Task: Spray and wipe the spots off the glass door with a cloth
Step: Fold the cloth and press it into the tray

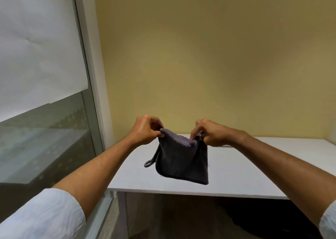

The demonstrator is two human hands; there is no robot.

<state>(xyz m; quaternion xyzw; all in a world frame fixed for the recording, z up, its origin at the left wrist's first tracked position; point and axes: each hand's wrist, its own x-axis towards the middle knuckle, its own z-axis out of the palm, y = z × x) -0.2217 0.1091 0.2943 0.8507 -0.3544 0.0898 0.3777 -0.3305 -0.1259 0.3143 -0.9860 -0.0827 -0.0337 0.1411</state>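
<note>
A dark grey cloth [181, 158] hangs folded above the white table, a small hanging loop dangling at its left side. My left hand [145, 129] pinches the cloth's upper left corner and my right hand [211, 134] pinches the upper right corner. The glass door [41, 133] stands to the left, its upper part covered by a white sheet and its lower part frosted with a dotted band. No spray bottle is in view.
A white table [245, 180] sits under the cloth against a yellow wall [209, 56]. The door's metal frame [91, 93] runs down beside the table's left end. Dark floor shows under the table.
</note>
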